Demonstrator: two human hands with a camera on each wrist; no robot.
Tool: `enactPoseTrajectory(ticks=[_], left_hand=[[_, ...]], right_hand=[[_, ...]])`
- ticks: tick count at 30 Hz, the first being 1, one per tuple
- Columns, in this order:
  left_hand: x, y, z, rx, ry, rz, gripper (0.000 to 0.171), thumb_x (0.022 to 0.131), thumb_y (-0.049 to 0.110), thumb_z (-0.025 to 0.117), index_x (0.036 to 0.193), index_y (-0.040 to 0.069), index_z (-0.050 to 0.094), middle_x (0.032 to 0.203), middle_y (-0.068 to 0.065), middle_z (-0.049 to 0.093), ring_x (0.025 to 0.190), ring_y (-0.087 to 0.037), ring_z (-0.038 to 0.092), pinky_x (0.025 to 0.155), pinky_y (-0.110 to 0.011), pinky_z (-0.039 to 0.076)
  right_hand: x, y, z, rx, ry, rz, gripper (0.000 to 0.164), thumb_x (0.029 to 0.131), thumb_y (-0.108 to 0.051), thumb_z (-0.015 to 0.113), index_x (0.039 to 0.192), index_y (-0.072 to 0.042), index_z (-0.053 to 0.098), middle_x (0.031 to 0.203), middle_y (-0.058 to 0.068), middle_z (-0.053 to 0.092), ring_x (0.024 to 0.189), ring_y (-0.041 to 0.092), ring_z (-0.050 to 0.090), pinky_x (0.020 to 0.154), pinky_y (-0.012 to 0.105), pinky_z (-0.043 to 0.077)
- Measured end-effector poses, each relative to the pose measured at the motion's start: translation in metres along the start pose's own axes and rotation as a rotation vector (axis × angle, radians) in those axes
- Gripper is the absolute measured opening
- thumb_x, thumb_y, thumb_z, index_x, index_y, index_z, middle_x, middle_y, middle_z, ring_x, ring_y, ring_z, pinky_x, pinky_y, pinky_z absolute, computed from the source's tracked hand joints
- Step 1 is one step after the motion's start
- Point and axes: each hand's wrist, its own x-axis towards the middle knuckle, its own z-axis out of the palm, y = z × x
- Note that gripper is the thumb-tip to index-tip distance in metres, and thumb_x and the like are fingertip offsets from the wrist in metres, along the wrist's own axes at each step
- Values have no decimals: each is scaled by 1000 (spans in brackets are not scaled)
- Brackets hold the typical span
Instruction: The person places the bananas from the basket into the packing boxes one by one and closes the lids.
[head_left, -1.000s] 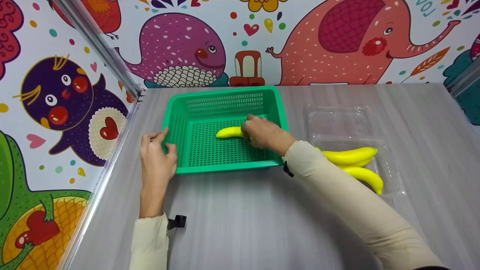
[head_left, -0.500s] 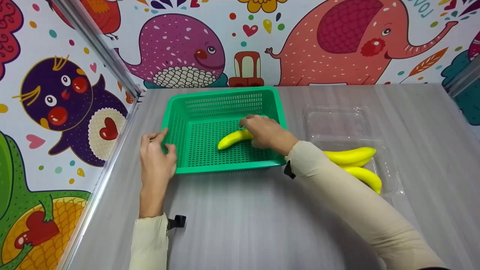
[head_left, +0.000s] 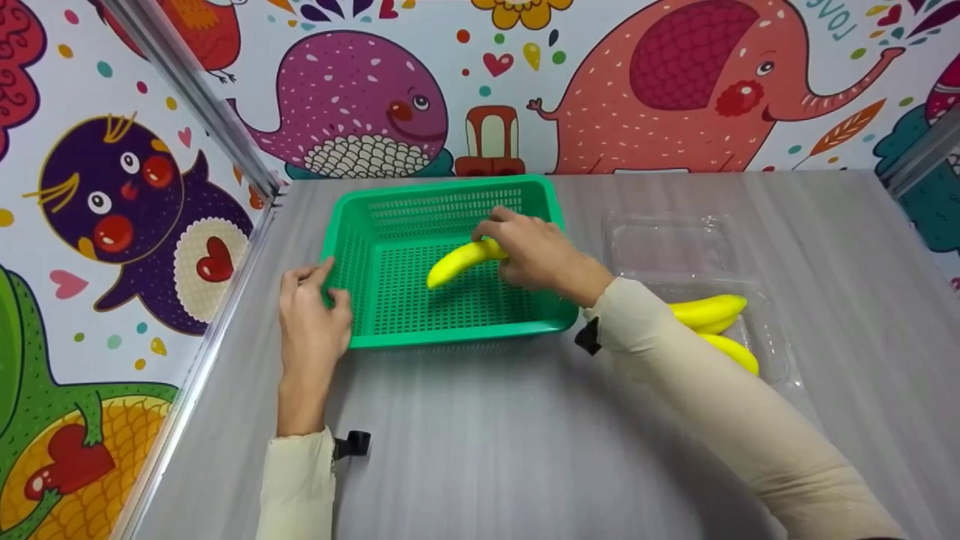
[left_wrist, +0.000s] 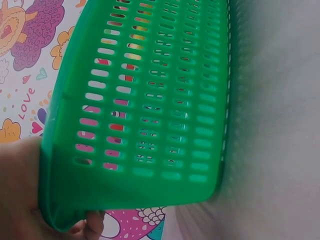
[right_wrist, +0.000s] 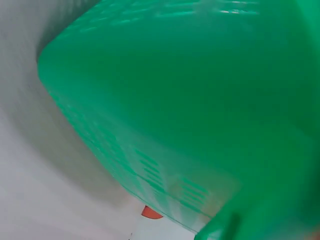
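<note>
My right hand (head_left: 536, 247) grips one end of a yellow banana (head_left: 461, 262) and holds it up inside the green plastic basket (head_left: 450, 339). The banana's free end points left and down; the gripped end is hidden by the fingers. At the basket's left side, my left hand (head_left: 315, 315) holds the rim between thumb and fingers. In the left wrist view, that hand's fingers (left_wrist: 95, 224) show beneath the basket's corner. The right wrist view is filled by the basket's outer wall (right_wrist: 175, 100), with the hand mostly out of sight.
Right of the basket lies an opened clear plastic clamshell box (head_left: 776, 330). Several bananas (head_left: 709, 309) rest in it, partly covered by the right sleeve. Patterned walls (head_left: 502, 75) stand behind and to the left of the grey table (head_left: 465, 450).
The gripped banana has tilted and risen off the basket floor, its free end now lower than the held end. My right hand has lifted with it. The left hand stays put.
</note>
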Motion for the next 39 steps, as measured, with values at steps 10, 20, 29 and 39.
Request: enactPoseTrajectory(ticks=[10, 20, 29, 39], left_hand=[[-1, 0, -1, -4, -7, 0, 49, 102, -3, 55, 150, -4, 61, 141, -34, 56, 132, -47, 57, 104, -58, 55], [-1, 0, -3, -7, -25, -6, 49, 103, -2, 53, 152, -2, 60, 143, -33, 55, 134, -47, 55, 103, -59, 54], [-2, 1, -1, 5, -11, 3, 48, 103, -1, 55, 151, -3, 60, 142, -35, 56, 133, -48, 57, 102, -60, 56], [-1, 0, -1, 3, -5, 4, 49, 102, -1, 55, 151, -3, 61, 142, -34, 57, 133, -48, 57, 105, -60, 55]], right_hand=[[-19, 5, -25, 115, 107, -6, 50, 94, -10, 80, 142, -21, 71, 135, 7, 60, 114, 26, 59, 96, 46, 60], [-42, 8, -38, 134, 157, -28, 50, 95, -8, 78, 143, -18, 72, 131, 9, 61, 110, 26, 61, 92, 42, 63], [-67, 16, -44, 156, 192, -72, 50, 95, -10, 79, 144, -17, 72, 130, 9, 64, 105, 23, 62, 82, 37, 60], [-102, 24, -49, 135, 262, -76, 52, 93, -11, 82, 143, -17, 72, 128, 5, 66, 103, 17, 61, 80, 30, 59]])
